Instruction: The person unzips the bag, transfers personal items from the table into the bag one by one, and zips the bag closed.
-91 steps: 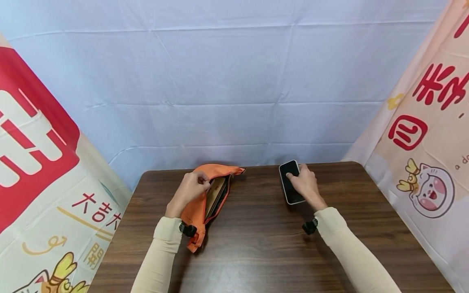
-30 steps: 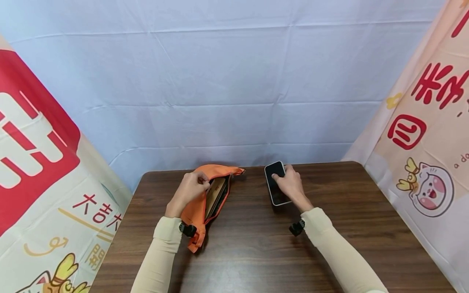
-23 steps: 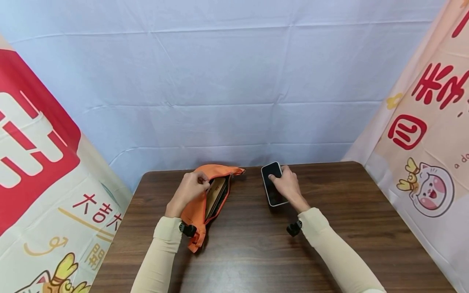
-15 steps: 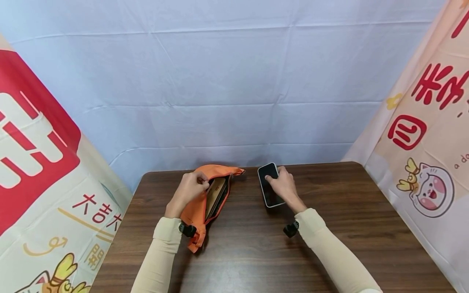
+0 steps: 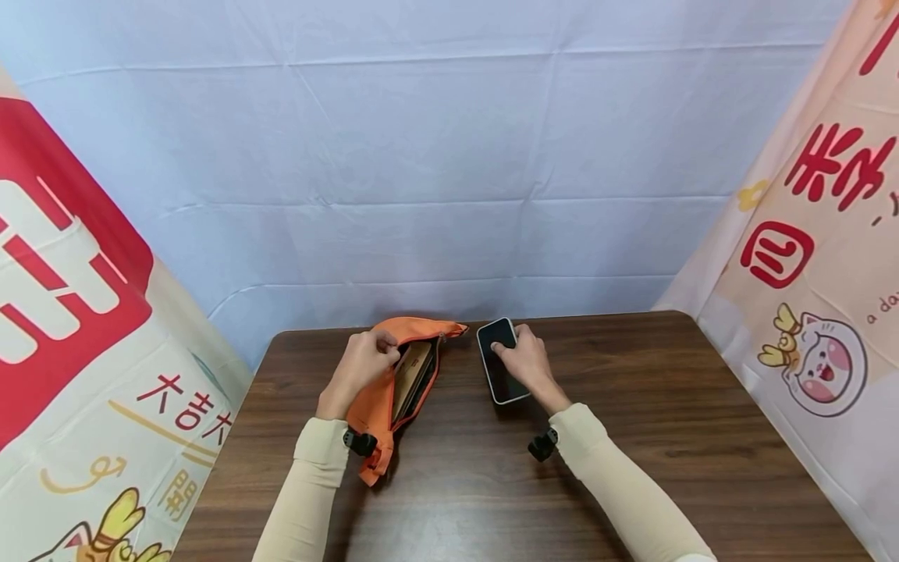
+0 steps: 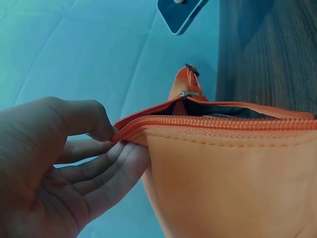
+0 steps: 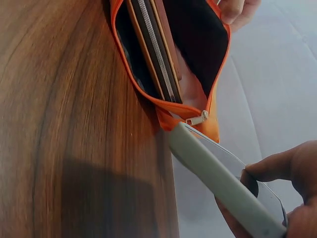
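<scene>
An orange zippered pouch [image 5: 372, 406] stands on the table's left side with its mouth spread. My left hand [image 5: 361, 363] pinches the pouch's rim between thumb and fingers, plainly seen in the left wrist view at the zipper edge [image 6: 163, 121]. Inside lies a brown wallet-like item with a zipper [image 7: 153, 47]; the rest of the contents is dark. My right hand [image 5: 527, 361] grips a smartphone [image 5: 500, 371] in a pale case, thumb over its black screen. The phone is held above the table, just right of the pouch; the right wrist view shows its edge near the zipper pull [image 7: 198, 118].
The dark wooden table [image 5: 632, 390] has its far edge close behind the pouch and phone. A pale cloth backdrop [image 5: 449, 156] hangs behind it. Printed cloths hang at the left [image 5: 175, 328] and right [image 5: 794, 328]. Black wrist cameras [image 5: 542, 445] sit on both wrists.
My right hand has carried the phone leftward and slightly nearer to me, from the table's right half to beside the pouch. The left hand and pouch have stayed put.
</scene>
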### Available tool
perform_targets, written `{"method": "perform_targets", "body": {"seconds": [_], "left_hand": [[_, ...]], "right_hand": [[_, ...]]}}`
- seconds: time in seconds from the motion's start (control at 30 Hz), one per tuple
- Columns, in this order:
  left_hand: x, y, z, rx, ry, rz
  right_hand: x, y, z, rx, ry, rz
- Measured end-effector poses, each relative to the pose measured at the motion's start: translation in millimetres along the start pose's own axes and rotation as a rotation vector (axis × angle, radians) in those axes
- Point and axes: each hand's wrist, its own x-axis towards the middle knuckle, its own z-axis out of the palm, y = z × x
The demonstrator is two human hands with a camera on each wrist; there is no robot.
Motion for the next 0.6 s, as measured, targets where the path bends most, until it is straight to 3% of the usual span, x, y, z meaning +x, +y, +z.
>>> {"method": "perform_targets", "body": {"seconds": [0.6], "left_hand": [[-1.7, 2.7, -2.3, 0.027, -0.008, 0.003]], "right_hand": [[-7, -18, 21.8, 0.046, -0.035, -0.003]]}}
